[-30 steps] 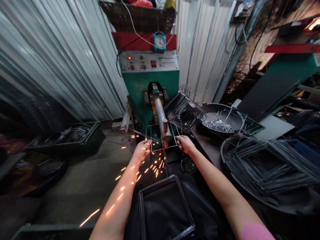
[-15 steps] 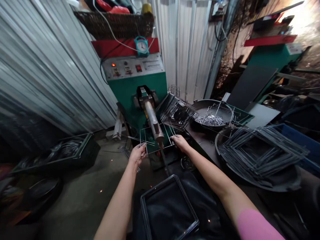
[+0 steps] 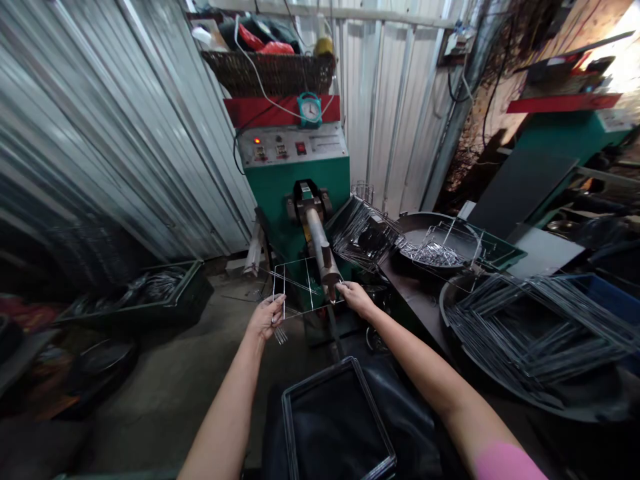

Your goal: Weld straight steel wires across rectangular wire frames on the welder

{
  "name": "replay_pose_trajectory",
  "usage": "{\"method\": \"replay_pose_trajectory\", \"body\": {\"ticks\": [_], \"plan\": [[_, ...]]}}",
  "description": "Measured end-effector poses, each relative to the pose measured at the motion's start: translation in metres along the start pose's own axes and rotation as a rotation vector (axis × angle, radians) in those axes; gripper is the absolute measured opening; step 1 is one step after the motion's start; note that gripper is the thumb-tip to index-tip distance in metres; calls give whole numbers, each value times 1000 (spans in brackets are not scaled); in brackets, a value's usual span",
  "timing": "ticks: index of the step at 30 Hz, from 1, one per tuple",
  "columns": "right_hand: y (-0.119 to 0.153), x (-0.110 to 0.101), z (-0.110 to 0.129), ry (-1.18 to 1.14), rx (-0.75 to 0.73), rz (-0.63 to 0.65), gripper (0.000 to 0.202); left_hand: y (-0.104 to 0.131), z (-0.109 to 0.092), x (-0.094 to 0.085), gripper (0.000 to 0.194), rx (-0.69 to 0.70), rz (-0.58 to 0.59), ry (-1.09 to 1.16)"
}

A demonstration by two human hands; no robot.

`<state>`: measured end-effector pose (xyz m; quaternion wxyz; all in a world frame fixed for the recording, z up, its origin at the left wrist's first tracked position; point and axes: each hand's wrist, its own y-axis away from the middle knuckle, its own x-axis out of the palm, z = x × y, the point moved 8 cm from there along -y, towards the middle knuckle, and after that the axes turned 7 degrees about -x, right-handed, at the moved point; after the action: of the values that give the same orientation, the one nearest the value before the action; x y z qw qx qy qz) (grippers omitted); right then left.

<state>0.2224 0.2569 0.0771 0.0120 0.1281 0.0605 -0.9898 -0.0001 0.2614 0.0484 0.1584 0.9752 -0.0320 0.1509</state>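
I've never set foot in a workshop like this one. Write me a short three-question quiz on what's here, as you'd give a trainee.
1. What do the bare left hand and bare right hand hold between them?
A) a wooden board
B) a thin silver wire frame
C) a blue rope

2. True or false: the teal, round-faced clock is above the grey metal control panel.

3. Fill in: as the person sees it, the round dark pan of short silver metal pieces lies to the ____ of the green metal machine.

Key: 1 B; 2 true; 3 right.
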Motion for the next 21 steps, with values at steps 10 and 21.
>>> {"method": "replay_pose_trajectory", "body": {"ticks": [10,21], "plan": [[-12,1,-3,63,0,40,28,0,-9,0,32,-10,7,-14],[-18,5,-3,108,2,129,25,0,-8,0,33,6,38,-22]]}}
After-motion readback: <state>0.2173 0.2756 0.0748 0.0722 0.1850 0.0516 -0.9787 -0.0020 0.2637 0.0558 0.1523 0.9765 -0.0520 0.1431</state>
